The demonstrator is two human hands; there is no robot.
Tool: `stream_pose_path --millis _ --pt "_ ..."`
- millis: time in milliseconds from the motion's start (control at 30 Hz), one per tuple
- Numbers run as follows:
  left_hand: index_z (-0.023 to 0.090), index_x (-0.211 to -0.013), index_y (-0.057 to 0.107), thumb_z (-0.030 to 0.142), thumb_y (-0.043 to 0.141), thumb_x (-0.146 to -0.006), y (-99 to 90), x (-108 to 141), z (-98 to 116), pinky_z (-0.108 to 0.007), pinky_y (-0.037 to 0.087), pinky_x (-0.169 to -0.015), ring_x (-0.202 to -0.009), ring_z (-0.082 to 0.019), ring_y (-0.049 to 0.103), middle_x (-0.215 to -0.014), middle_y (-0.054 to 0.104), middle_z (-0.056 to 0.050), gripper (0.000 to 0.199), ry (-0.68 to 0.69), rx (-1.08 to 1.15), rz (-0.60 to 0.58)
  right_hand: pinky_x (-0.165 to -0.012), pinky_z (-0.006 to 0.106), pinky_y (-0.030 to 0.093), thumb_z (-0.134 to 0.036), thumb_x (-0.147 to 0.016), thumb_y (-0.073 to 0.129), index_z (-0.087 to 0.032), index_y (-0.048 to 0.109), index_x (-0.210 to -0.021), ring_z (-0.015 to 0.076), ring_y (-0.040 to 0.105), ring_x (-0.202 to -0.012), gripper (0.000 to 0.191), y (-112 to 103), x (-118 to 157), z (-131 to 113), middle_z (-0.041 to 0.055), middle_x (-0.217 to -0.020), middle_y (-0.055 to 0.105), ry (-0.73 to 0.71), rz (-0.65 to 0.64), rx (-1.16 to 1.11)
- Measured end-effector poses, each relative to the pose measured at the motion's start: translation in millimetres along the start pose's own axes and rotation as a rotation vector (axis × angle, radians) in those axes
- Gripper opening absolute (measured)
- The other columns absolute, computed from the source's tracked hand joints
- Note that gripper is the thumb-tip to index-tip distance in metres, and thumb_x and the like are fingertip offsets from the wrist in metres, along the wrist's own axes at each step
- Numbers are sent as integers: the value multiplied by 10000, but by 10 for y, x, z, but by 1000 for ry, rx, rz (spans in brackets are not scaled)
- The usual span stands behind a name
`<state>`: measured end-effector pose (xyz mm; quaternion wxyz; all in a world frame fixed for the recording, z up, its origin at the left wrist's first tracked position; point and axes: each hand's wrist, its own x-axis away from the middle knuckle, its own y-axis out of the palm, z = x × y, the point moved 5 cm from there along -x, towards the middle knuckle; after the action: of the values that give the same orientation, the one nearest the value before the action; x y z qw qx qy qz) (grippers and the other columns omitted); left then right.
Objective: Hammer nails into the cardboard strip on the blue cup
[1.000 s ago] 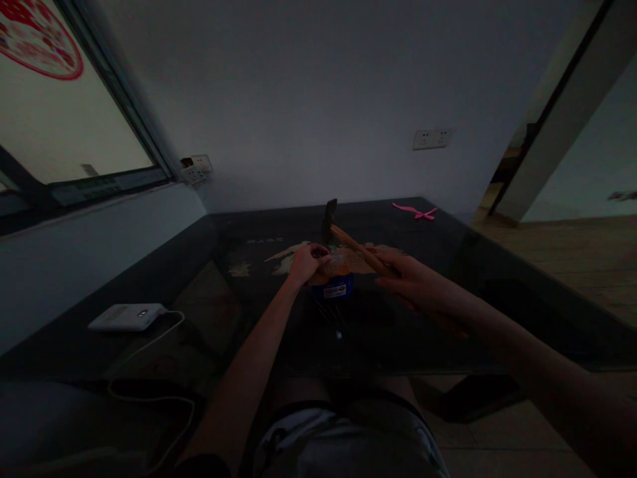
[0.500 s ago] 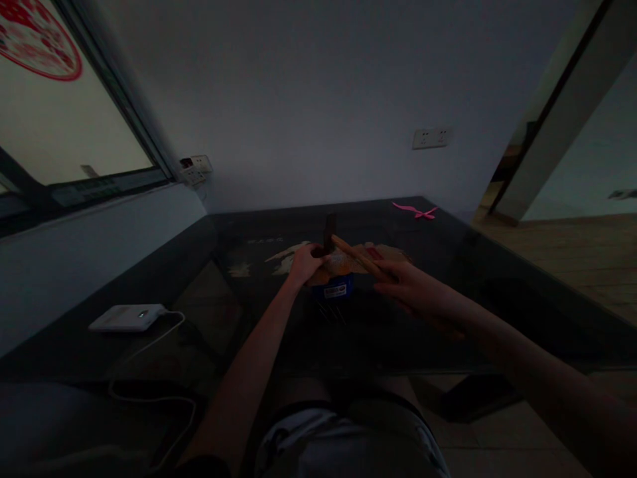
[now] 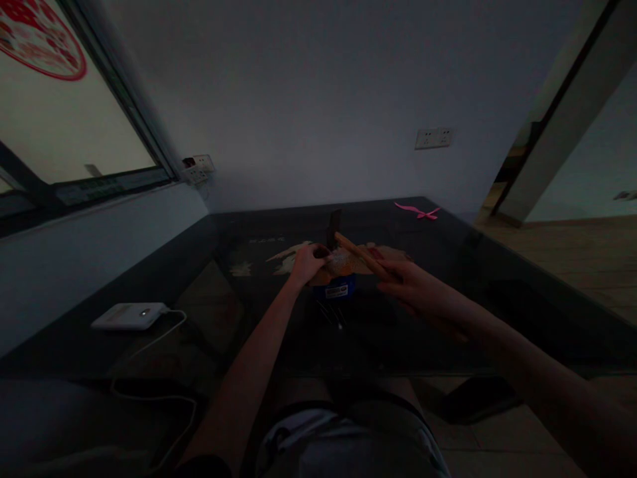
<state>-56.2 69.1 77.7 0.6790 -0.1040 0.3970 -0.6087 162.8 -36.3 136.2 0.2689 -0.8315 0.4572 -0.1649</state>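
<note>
My right hand (image 3: 411, 282) is wrapped round the wooden handle of a hammer (image 3: 365, 255). The hammer's dark head stands upright, close to the fingertips of my left hand (image 3: 308, 262). Those fingertips are pinched together at the left part of an orange and tan piece (image 3: 346, 262); what is between them is too small and dark to make out. Under this piece sits a blue box (image 3: 341, 289) with a white label. Several thin, pale slivers (image 3: 331, 313), nail-like in shape, lie on the dark table in front of the box.
A white power bank (image 3: 130, 317) with a cable lies on the table's (image 3: 279, 338) left side. At the back right rests a pink ribbon (image 3: 418, 211). A wall (image 3: 318, 119) with sockets (image 3: 432, 138) rises behind the table, and a window is on the left.
The hammer's head has shifted slightly and leans a little more to the right. My left hand keeps its pinch in nearly the same place, while the whole view has moved slightly.
</note>
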Motion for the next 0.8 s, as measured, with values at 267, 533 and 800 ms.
stream_pose_path --millis 267,533,800 --pt "154 -849 681 223 674 -691 -18 14 46 -286 479 -744 -800 -179 632 -864 699 -60 173 -20 -13 12 -330 173 327 -220 -779 522 -123 554 -1125 60 404 -368 361 1 3 -22 -60 -563 466 -9 20 8" --pt "149 -816 680 210 662 -705 14 -1 10 -267 474 -721 -774 -166 634 -828 696 -54 128 20 27 4 -406 190 366 -235 -774 536 -154 560 -1162 74 445 -453 398 -85 29 -110 -8 -716 572 -116 67 48" --pt "144 -859 681 226 677 -692 -24 16 42 -289 476 -725 -805 -196 635 -881 699 -74 186 -33 -26 7 -404 199 355 -209 -769 520 -144 567 -1084 90 454 -438 326 46 -20 23 -32 -613 536 -59 23 28"
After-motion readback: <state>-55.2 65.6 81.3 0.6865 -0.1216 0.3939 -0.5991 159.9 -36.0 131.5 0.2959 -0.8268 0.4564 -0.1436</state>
